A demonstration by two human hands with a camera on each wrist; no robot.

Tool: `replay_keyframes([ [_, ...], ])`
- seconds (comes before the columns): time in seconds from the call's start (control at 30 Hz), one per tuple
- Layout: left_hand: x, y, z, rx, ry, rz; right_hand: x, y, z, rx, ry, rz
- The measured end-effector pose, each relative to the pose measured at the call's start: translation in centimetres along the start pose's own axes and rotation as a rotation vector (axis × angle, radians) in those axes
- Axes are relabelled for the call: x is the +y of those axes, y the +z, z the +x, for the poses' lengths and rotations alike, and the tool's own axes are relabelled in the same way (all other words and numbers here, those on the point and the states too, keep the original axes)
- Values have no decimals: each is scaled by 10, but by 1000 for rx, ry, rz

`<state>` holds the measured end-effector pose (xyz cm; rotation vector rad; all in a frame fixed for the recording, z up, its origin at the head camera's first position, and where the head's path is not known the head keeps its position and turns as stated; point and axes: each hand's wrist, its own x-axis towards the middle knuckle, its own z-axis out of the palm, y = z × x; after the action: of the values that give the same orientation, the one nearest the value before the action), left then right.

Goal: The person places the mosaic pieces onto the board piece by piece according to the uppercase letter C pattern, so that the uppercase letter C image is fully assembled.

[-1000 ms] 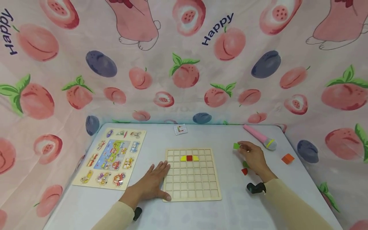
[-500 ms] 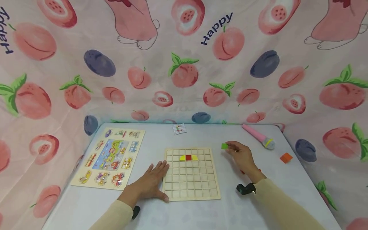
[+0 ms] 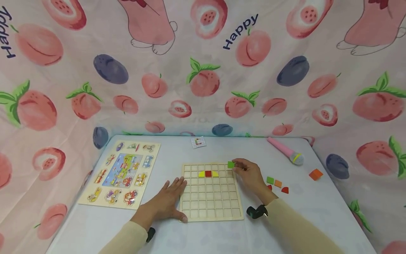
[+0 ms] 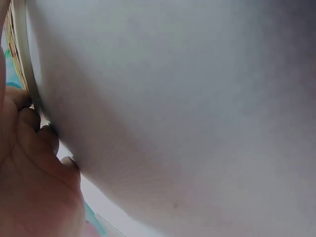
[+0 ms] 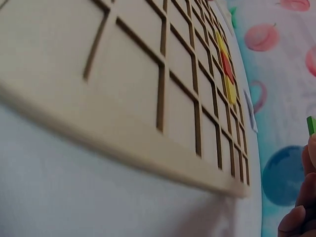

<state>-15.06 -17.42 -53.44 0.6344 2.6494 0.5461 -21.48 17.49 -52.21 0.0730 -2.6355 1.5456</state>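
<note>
Green tile (image 3: 231, 164): my right hand (image 3: 250, 175) pinching it over grid board's (image 3: 211, 208) far right corner; left hand (image 3: 167, 203), fingers flat, steadying board edge.

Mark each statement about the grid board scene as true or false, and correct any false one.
1. The right hand pinches a green tile. True.
2. The grid board already holds five tiles. False: three show, yellow, red, yellow, in one row.
3. The left hand rests flat at the board's left edge. True.
4. The pink microphone lies on the picture puzzle. False: it lies on the table, far right; the puzzle is far left.
</note>
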Motion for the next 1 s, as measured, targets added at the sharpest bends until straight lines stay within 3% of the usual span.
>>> replay_keyframes([
  [0.53,2,0,-1,14,-4,20,-21,54,-14,-123,-4,78],
  [0.83,2,-2,-3,17,-2,10,-23,75,-19,-135,35,129],
  [1.0,2,0,-2,9,1,8,-23,83,-23,-143,44,102],
])
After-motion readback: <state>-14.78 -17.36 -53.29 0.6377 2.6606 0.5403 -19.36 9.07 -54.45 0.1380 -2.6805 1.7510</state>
